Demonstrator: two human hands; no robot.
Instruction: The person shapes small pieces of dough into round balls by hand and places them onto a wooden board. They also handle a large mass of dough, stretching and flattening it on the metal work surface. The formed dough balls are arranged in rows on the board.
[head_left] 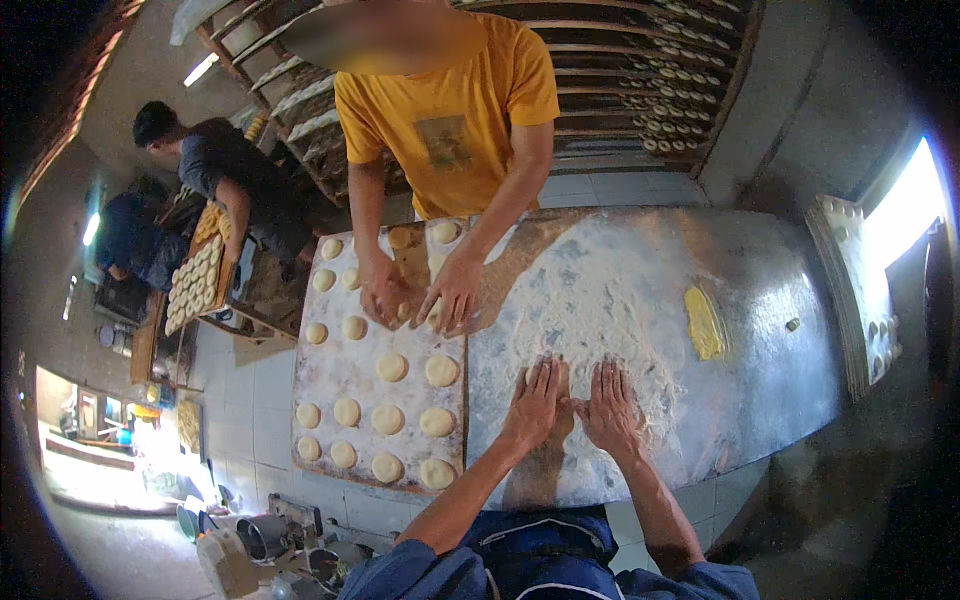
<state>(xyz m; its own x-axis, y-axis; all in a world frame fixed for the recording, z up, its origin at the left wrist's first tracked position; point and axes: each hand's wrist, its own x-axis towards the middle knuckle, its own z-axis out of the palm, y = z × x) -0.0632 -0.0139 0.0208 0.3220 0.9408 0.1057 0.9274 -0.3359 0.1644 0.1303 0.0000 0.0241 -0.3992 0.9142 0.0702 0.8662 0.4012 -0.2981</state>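
My left hand [534, 404] and my right hand [607, 410] lie palm down, side by side, on the floured metal worktable [640, 230]. Their fingers are stretched out and point away from me, and the thumbs nearly meet. Whatever may be under the palms is hidden. Loose flour [580, 300] spreads around and beyond my fingertips. To the right of my hands lies a flat, soft yellow lump [704, 324]. Left of my left hand is a floured board [330, 385] with rows of round, pale dough pieces [388, 419].
Across the table, a co-worker in a yellow shirt [445, 120] presses dough on the board with both hands. Racks of dough rounds [680, 80] stand behind. Stacked boards [845, 290] lean at the right. Two people [225, 165] work at the left near a filled tray [197, 285].
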